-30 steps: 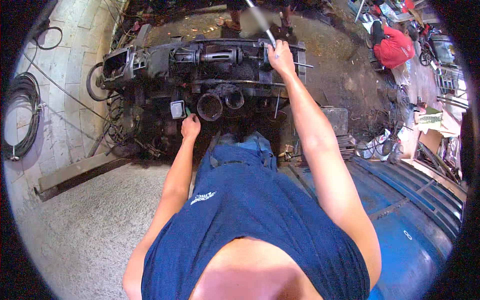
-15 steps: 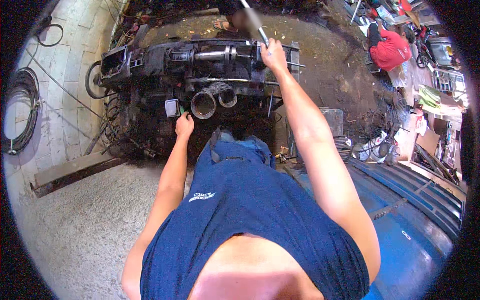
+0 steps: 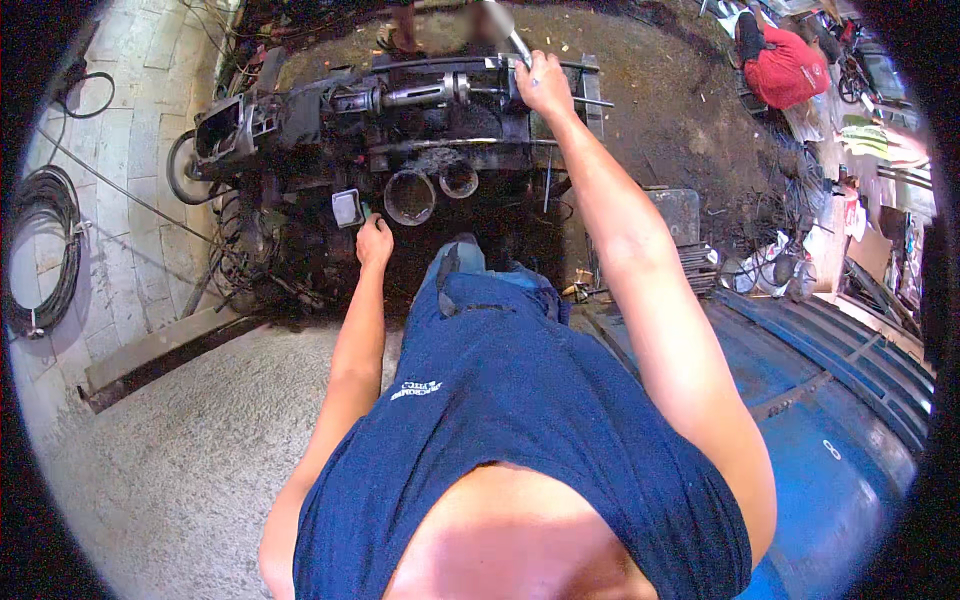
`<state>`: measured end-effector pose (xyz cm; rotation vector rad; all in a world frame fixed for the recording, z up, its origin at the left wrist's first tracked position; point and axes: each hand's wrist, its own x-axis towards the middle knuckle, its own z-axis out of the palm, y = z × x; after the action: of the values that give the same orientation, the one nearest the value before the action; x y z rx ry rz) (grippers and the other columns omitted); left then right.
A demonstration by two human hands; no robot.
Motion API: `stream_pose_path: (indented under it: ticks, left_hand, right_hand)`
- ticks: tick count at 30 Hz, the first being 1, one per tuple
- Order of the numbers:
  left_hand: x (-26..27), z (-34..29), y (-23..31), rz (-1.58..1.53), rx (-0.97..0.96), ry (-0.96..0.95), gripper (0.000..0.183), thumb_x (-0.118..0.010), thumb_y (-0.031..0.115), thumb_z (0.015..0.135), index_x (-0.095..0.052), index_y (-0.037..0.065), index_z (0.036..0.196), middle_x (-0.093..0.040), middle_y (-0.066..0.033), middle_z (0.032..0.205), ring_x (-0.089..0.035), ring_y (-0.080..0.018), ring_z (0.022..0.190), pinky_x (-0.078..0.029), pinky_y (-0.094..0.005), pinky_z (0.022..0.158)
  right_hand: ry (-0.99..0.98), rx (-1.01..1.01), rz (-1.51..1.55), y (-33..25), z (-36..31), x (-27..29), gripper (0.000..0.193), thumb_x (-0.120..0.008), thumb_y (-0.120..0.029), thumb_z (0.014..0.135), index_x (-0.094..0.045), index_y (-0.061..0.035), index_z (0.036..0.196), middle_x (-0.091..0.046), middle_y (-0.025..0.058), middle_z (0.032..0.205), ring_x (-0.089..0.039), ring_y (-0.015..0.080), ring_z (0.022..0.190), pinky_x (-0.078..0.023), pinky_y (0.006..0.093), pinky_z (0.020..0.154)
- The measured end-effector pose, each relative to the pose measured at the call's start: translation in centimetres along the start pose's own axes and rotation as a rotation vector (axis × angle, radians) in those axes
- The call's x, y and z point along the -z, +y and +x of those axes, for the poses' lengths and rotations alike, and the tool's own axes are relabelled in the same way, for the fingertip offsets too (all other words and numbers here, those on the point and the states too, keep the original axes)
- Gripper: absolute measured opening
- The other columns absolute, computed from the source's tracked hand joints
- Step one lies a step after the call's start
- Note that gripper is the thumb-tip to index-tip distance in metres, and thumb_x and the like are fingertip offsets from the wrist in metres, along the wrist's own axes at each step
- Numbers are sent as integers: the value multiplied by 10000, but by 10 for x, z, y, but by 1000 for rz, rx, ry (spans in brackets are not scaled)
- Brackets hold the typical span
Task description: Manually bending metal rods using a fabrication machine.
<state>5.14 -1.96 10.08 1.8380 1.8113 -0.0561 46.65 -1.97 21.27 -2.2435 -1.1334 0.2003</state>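
The right hand (image 3: 545, 85) is closed round the near end of a pale metal bar (image 3: 519, 45) that slants up and away above the right side of a dark machine (image 3: 310, 115). The bar's far part is blurred, so I cannot tell its full length. It looks stiff and fairly heavy, hard to break but likely slick if oily; the near end, where the fist sits, seems the sound place to grip. The left hand (image 3: 375, 241), lower down, appears narrowed round a small green handle (image 3: 367, 212) just beside a pale box (image 3: 346, 208). That handle looks light and rigid, best pinched along its length.
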Motion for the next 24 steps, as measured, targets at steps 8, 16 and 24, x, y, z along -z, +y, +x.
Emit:
stream_pose_path:
  ticks: [8, 16, 24]
  left_hand:
    - [12, 4, 1, 23, -48, -66, 326, -491, 311, 913, -632, 155, 1161, -660, -182, 1069, -620, -374, 1008, -495, -469, 846]
    - [18, 7, -2, -3, -91, -123, 330, -490, 329, 922, -636, 144, 1154, -662, -185, 1059, -620, -376, 1003, -489, -466, 851]
    - [22, 5, 3, -12, -58, -110, 331, -484, 333, 930, -641, 125, 1133, -665, -191, 1037, -625, -382, 982, -490, -467, 844]
  right_hand:
    - [27, 9, -82, 4, 4, -3, 416, -528, -355, 912, -538, 13, 1106, -546, 286, 1107, -584, 461, 988, -495, 506, 855]
    - [-1, -29, -95, -9, 0, 0, 435, -527, -352, 905, -530, 26, 1120, -547, 290, 1111, -596, 465, 958, -501, 508, 844]
    - [-56, -96, -71, -9, 1, 3, 448, -524, -376, 906, -530, 13, 1129, -567, 280, 1094, -550, 450, 1049, -450, 493, 907]
